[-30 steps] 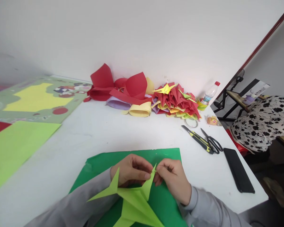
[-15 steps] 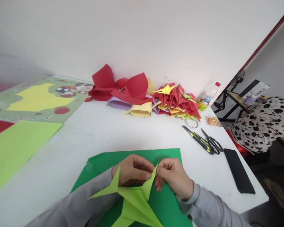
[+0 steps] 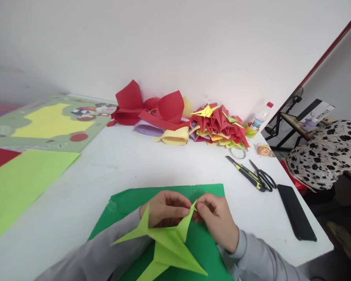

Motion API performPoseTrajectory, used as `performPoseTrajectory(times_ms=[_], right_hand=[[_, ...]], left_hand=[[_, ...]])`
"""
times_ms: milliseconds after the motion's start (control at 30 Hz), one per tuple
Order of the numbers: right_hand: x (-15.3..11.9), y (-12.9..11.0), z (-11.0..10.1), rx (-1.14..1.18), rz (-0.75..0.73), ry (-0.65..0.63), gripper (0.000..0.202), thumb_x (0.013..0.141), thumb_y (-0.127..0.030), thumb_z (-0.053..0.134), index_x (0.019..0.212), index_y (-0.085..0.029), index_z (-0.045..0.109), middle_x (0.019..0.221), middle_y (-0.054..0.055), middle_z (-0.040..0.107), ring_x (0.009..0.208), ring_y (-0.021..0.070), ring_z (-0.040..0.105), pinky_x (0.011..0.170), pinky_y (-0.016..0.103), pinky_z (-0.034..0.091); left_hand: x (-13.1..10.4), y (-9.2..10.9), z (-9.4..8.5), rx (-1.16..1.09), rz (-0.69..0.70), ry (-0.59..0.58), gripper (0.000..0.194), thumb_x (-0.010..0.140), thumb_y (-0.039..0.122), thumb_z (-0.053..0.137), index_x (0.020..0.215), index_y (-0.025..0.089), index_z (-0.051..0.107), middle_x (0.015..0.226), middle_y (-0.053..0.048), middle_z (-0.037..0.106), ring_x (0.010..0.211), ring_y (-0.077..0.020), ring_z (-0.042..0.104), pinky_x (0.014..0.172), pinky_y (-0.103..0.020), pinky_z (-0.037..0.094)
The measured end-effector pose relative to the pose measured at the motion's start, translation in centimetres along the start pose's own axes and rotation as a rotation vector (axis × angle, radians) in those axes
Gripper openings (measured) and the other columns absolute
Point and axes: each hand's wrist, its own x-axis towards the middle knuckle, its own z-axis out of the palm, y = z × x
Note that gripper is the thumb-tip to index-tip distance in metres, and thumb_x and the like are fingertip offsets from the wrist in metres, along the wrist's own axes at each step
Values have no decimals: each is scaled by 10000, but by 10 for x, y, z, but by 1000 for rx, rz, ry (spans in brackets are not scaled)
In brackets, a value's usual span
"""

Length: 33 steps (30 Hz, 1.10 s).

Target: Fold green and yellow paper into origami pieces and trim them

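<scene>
A lime-green folded paper star (image 3: 170, 242) with several long points is held over a green sheet (image 3: 123, 199) on the white table. My left hand (image 3: 168, 208) is closed on one upper point of the star, thumb in front and fingers behind. At the tip of that same point, my right hand (image 3: 218, 218) pinches the paper between thumb and forefinger. The star's other points stick out to the left and toward me, and the lowest is cut off by the frame edge.
Folded red and yellow paper stars (image 3: 219, 125) are heaped by the wall beside rolled paper (image 3: 163, 113). Rightward lie a cutter (image 3: 245, 173), scissors (image 3: 263, 175), a black phone (image 3: 296, 212), a tape roll (image 3: 237, 153) and a bottle (image 3: 256, 119). Lime paper (image 3: 26, 179) lies left; a person (image 3: 327, 156) is at right.
My right hand's fingers have shifted slightly at the tip, which now looks split into a small side flap. The star has tilted and moved a little right and up.
</scene>
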Motion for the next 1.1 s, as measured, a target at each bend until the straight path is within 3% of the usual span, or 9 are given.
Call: performPoseTrajectory(times_ms=[167, 300, 567, 767, 933, 1100], right_hand=[[-9, 0, -4, -534, -479, 82, 116, 794, -208, 500, 822, -179, 608, 703, 46, 657, 646, 163, 601, 617, 273, 452], [-7, 4, -4, -719, -595, 91, 198, 873, -214, 428, 836, -176, 618, 736, 74, 676, 663, 182, 615, 636, 295, 445], [-5, 3, -3, -639, -516, 52, 193, 870, -210, 434, 806, -195, 615, 710, 45, 665, 636, 154, 599, 617, 264, 435], [-5, -1, -7, -568, -443, 60, 209, 872, -219, 427, 804, -181, 621, 713, 46, 655, 661, 161, 596, 638, 273, 430], [0, 0, -5, -285, -170, 1, 249, 848, -356, 502, 695, -178, 586, 597, 19, 615, 543, 132, 564, 561, 259, 433], [6, 7, 3, 163, 169, -169, 438, 687, -583, 651, 662, -157, 554, 541, 7, 608, 457, 112, 576, 462, 222, 443]], left_hand=[[4, -2, -3, -28, 16, 22, 312, 376, 253, 918, 600, 156, 724, 554, -24, 708, 529, -164, 651, 593, -305, 520], [12, -11, -11, -73, 33, 73, 401, 327, 243, 928, 662, 141, 733, 595, -47, 724, 552, -180, 666, 584, -306, 523], [12, -12, -9, 1, 17, 73, 402, 376, 355, 914, 650, 123, 732, 529, -52, 698, 500, -167, 636, 519, -283, 499], [2, -5, -4, -8, 34, 67, 347, 454, 333, 901, 688, 131, 742, 601, -61, 731, 575, -173, 669, 592, -286, 529], [0, -3, -1, -36, 110, 110, 315, 475, 326, 895, 674, 143, 734, 579, -33, 718, 556, -154, 657, 583, -272, 525], [1, 0, 6, 1, 154, 188, 392, 355, 376, 913, 574, 133, 696, 438, 5, 634, 421, -116, 569, 452, -235, 456]])
